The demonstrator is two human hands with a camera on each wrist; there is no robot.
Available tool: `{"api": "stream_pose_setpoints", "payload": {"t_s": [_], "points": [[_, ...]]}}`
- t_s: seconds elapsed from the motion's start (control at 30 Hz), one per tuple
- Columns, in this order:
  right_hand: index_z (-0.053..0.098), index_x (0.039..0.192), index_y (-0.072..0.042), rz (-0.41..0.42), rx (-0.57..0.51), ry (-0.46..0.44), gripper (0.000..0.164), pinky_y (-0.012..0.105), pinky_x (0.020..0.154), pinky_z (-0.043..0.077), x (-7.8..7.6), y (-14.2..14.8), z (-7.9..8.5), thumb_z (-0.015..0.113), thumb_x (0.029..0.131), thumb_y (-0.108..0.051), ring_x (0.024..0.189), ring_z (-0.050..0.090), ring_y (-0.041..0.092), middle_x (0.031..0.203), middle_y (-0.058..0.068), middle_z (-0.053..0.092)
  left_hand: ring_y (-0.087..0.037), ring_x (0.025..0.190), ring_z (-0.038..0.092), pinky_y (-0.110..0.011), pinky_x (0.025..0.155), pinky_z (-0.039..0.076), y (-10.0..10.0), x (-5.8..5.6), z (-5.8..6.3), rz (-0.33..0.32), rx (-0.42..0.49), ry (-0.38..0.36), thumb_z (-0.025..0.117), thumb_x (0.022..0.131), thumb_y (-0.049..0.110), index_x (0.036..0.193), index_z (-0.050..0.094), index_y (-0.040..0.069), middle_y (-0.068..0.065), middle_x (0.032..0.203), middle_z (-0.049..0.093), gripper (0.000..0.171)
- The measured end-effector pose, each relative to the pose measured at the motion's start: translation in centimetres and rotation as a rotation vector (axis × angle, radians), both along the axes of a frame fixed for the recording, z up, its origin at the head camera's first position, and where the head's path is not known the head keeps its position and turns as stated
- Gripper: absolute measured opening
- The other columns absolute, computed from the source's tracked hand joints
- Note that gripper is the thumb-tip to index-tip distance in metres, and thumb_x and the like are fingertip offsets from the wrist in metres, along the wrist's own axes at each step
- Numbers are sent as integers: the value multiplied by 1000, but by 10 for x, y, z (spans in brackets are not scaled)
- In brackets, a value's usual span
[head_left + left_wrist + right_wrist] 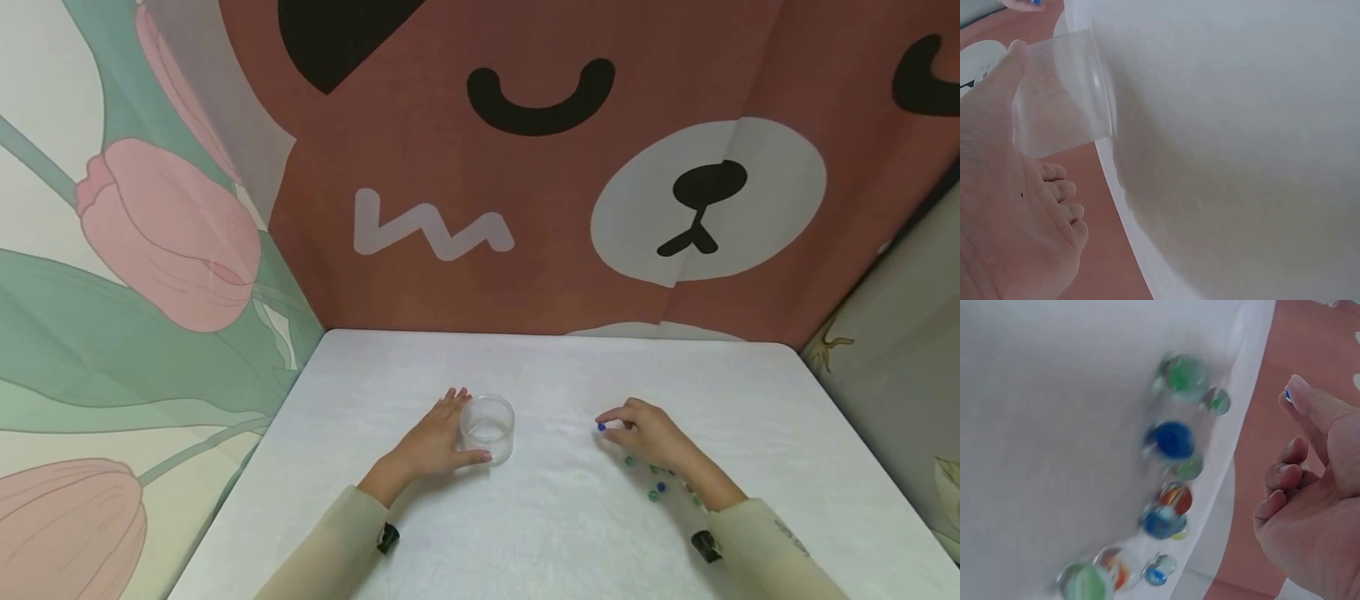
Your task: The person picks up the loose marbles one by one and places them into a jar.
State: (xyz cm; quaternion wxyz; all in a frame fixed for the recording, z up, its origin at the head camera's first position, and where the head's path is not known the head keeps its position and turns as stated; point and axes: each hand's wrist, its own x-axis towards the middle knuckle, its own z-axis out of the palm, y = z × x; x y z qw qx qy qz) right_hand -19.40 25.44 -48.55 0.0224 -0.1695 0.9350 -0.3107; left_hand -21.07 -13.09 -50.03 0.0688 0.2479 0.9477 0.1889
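On the white cloth, my left hand (429, 446) holds a clear round cup (489, 421), its thumb across the near side and its fingers along the left side. The left wrist view has the cup (1063, 94) in the crook of that hand, with nothing seen in it. My right hand (651, 435) pinches a small blue marble (601, 427) between thumb and fingertips, to the right of the cup. Below this hand lie several loose glass marbles. Among them, the right wrist view has a dark blue marble (1172, 440), a green one (1186, 377) and an orange-striped one (1176, 499).
The table (525, 533) wears a white cloth and meets a brown bear-print curtain (420, 292) at its far edge. A tulip-print curtain (165, 233) hangs on the left side. Dark bands (387, 538) sit at both sleeves.
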Motion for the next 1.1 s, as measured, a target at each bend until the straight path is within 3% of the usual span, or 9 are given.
{"api": "stream_pose_setpoints", "payload": {"t_s": [0.2,1.1], "points": [[76,117,-9,22,-30,61,25,24,53,31,0,-7,3,73,94,-18,65,35,9,78,-3,46,-29,157,11,-43,128,14,0,0,-1,-1,2,13,63,85,74,160,24,2,-14,168,19,111],[79,111,-11,2,-95,109,21,23,56,35,-12,-56,15,76,91,-18,69,40,10,75,-5,48,-34,156,14,-46,128,16,1,2,2,-6,36,13,65,85,71,159,28,1,-17,167,22,108]]}}
